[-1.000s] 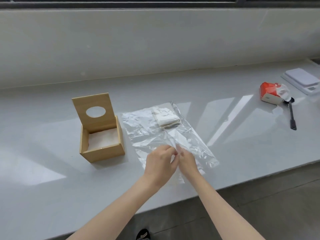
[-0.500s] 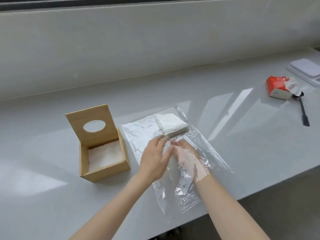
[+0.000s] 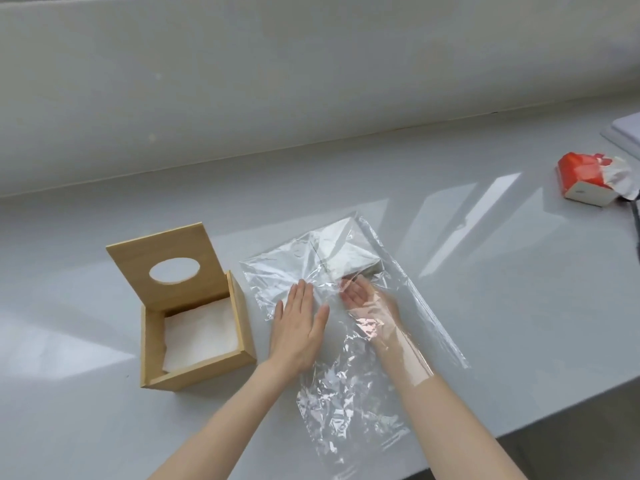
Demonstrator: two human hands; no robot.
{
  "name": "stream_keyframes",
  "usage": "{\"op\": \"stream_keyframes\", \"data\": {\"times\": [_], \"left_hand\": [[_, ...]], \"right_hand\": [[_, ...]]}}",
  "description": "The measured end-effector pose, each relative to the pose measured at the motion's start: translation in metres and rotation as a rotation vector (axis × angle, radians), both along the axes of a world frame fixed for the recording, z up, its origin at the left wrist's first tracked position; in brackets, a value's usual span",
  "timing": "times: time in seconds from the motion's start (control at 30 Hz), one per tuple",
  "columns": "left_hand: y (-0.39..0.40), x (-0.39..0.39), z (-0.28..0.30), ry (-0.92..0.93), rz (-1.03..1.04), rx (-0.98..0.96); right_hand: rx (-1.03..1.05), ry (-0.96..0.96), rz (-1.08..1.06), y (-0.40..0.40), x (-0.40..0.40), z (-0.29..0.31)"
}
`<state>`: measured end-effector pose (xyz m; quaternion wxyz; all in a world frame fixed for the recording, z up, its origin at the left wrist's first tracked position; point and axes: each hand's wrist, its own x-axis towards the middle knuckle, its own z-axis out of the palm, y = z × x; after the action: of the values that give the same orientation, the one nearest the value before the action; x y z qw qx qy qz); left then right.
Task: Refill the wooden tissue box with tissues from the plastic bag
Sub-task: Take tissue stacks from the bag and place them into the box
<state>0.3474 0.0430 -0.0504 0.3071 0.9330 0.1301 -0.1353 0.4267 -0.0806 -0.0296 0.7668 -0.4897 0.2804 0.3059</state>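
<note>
1. Wooden tissue box (image 3: 194, 327): stands on the white counter (image 3: 69, 393) at your left. Its lid (image 3: 169, 268), with an oval hole, is tipped up and leans back. A layer of white tissue (image 3: 201, 336) lies in the bottom.

2. Your left hand (image 3: 299, 325): just right of the box, palm down, fingers straight and together, pressing flat on the near-left part of the plastic bag. It grips nothing.

3. Plastic bag (image 3: 349, 403): clear and crinkled, lying flat on the counter from mid-counter to the near edge, its mouth toward you.

4. Your right hand (image 3: 363, 299): inside the bag, seen through the film, forearm sleeved in plastic. Fingers reach toward the tissue stack, loosely extended; whether they touch it you cannot tell.

5. Tissue stack (image 3: 346, 252): white, folded, at the far end inside the bag, just beyond your right fingertips.

6. Orange-and-white tissue pack (image 3: 585, 180): far right, well apart from the bag, tissue protruding.

7. White flat object (image 3: 627, 129): at the right edge, cut off.
</note>
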Motion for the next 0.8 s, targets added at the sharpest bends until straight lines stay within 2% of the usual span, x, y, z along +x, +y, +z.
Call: {"op": "stream_keyframes", "data": {"times": [0.1, 0.23, 0.37, 0.5, 0.57, 0.7, 0.8], "left_hand": [[-0.001, -0.001, 0.000, -0.021, 0.008, -0.018], [-0.001, -0.002, -0.002, -0.031, 0.006, -0.037], [0.000, -0.001, -0.004, -0.045, 0.004, -0.051], [-0.001, 0.000, 0.000, -0.045, 0.007, -0.070], [0.000, 0.000, 0.000, -0.047, 0.009, -0.072], [-0.001, 0.001, -0.001, -0.044, 0.022, -0.076], [-0.001, 0.002, -0.002, -0.049, 0.030, -0.086]], "right_hand": [[0.035, -0.007, -0.091, 0.009, 0.007, -0.003], [-0.145, -0.075, -0.012, 0.021, 0.013, -0.011], [-0.349, -0.277, -0.106, 0.029, 0.014, -0.015], [-0.446, -0.373, -0.202, 0.040, 0.013, -0.011], [-0.434, -0.364, -0.224, 0.043, 0.019, -0.010], [-0.226, -0.221, -0.333, 0.045, 0.031, -0.009], [-0.136, -0.206, -0.365, 0.045, 0.033, -0.009]]}}
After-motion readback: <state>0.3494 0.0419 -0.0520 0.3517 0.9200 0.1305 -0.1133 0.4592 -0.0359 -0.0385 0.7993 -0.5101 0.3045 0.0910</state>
